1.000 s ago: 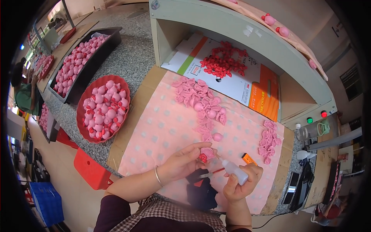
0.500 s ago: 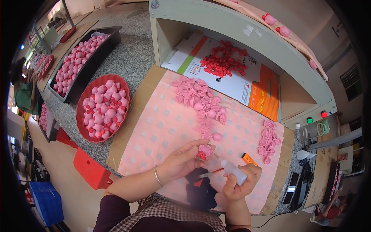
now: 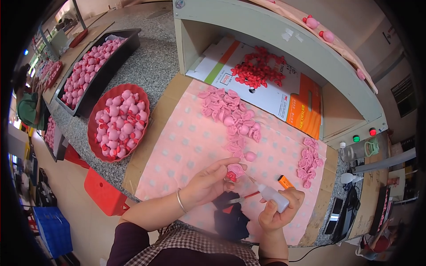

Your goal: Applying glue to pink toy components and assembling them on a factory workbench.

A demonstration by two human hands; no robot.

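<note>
Left hand point(image 3: 208, 184) pinching small pink piece point(image 3: 235, 170) over near worktop point(image 3: 186, 146); right hand point(image 3: 279, 210) clenching glue bottle point(image 3: 273, 196), nozzle almost touching; likely light, soft, squashy, best gripping by edges

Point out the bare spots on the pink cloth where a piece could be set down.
Widest free patch: the cloth between the red bowl and the pink pile. A smaller one lies between that pile and the right-hand cluster. It is crowded near the left hand and the right hand with its glue bottle.
</note>
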